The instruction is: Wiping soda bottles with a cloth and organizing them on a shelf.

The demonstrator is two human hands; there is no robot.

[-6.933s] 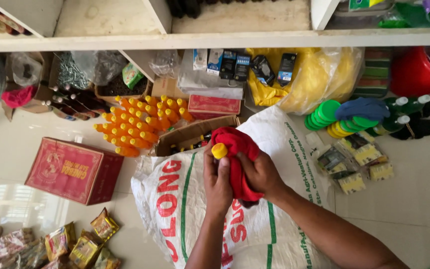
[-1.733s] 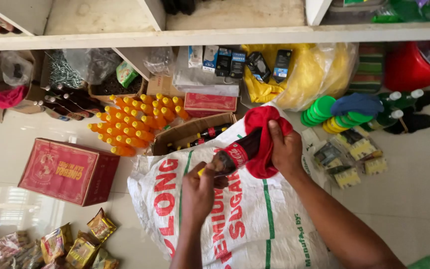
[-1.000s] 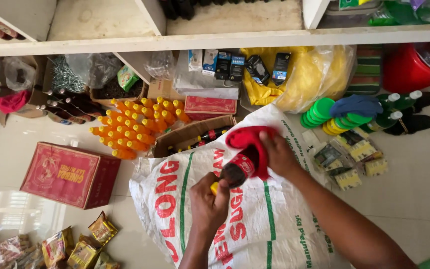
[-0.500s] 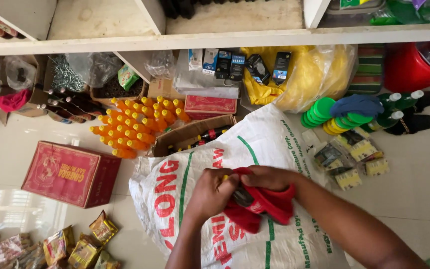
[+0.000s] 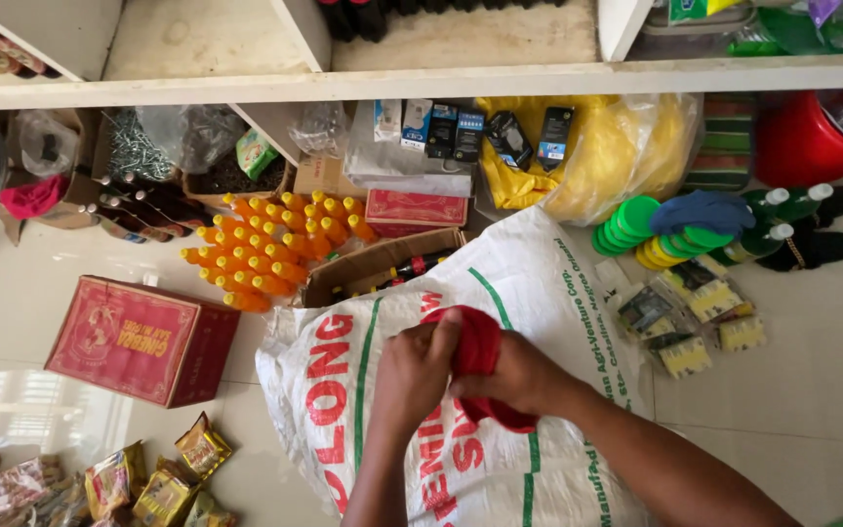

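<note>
Both my hands meet over a big white woven sack with red and green print. My left hand and my right hand are closed together on a red cloth bunched between them. The small dark bottle with a yellow cap seen earlier is hidden, likely wrapped inside the cloth. Just beyond my hands an open cardboard box holds dark bottles lying on their sides.
A cluster of orange bottles stands on the floor beside a red carton. Snack packets lie at bottom left. Green and yellow lids, a blue cloth, a yellow bag and a red tub lie right, below a white shelf.
My hands came down from near the box to the middle of the sack. The yellow-capped bottle, visible earlier, has vanished inside the red cloth.
</note>
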